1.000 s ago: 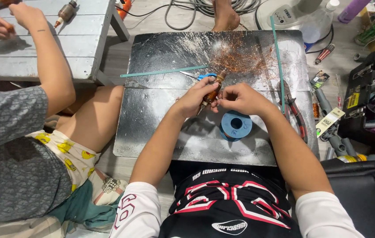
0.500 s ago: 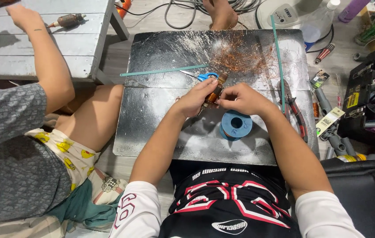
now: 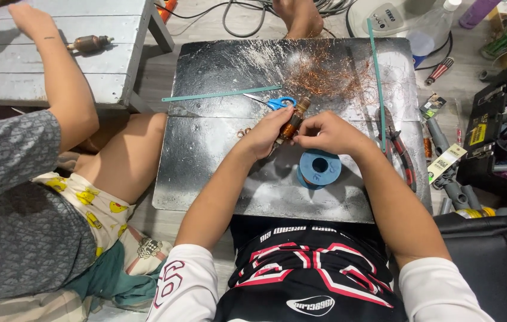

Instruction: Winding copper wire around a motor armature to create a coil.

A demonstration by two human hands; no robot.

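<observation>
Over a dark metal sheet (image 3: 217, 155) on the floor, both of my hands hold a small motor armature (image 3: 293, 122) wound with copper wire. My left hand (image 3: 265, 132) grips its lower end. My right hand (image 3: 325, 132) pinches it from the right side. A blue spool (image 3: 319, 169) lies flat just below my right hand. Blue-handled scissors (image 3: 274, 102) rest just above my left hand, and a tangle of loose copper wire (image 3: 331, 74) spreads over the sheet beyond.
Two thin green strips (image 3: 220, 94) (image 3: 375, 77) lie on the sheet. Red-handled pliers (image 3: 402, 158) and assorted tools crowd the right side. A second person sits at left, their arm over a grey wooden table (image 3: 39, 65) bearing another armature (image 3: 89, 43). Someone's foot (image 3: 298, 15) rests at the top.
My hands stay at the armature with slight finger movement. The other person's arm has shifted over the grey table.
</observation>
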